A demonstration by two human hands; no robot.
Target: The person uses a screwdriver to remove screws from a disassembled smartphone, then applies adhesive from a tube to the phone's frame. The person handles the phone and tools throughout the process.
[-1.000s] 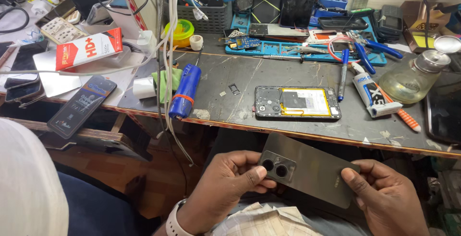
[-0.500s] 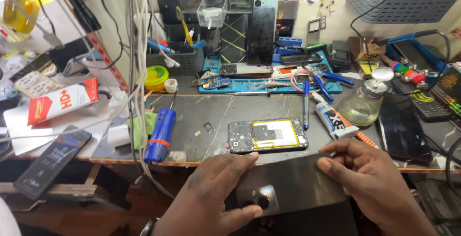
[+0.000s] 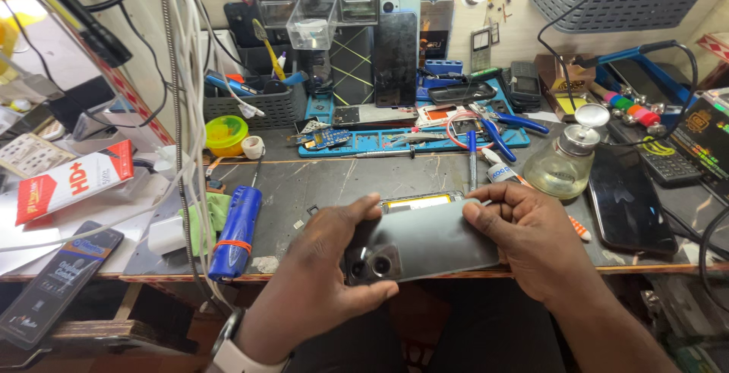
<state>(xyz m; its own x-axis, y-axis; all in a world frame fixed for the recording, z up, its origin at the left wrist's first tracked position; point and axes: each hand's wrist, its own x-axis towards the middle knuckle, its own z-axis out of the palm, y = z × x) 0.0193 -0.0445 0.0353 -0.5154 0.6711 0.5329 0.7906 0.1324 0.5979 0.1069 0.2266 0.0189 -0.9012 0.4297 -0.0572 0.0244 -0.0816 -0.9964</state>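
back cover: a flat, dark grey, matt phone back cover [image 3: 425,244] with rounded corners and two round camera holes at its near-left corner, held level over the front edge of the worktop [image 3: 319,183].
left hand: the left hand [image 3: 326,282] has its grip closed on the cover's left end, thumb under the camera holes, fingers curled over the far edge.
right hand: the right hand [image 3: 531,240] pinches the cover's right end, fingertips on top.
beneath the cover: an opened phone [image 3: 421,201] lies on the worktop; only a yellow strip along its far edge shows, the rest is hidden by the cover.
open room: bare scratched dark mat just beyond the cover and to its left; past its near edge the worktop ends.
left of the cover: a blue cylindrical tool [image 3: 235,232] with an orange band lies close to the worktop's front edge, white cables [image 3: 182,153] hanging across it.
right of the cover: a round glass bottle [image 3: 563,166] with a metal cap, and a glossy black phone [image 3: 629,200] lying flat.
behind the cover: a blue tray [image 3: 410,139] crowded with tools; small parts there are hard to make out.
cut off: both forearms leave the bottom edge.
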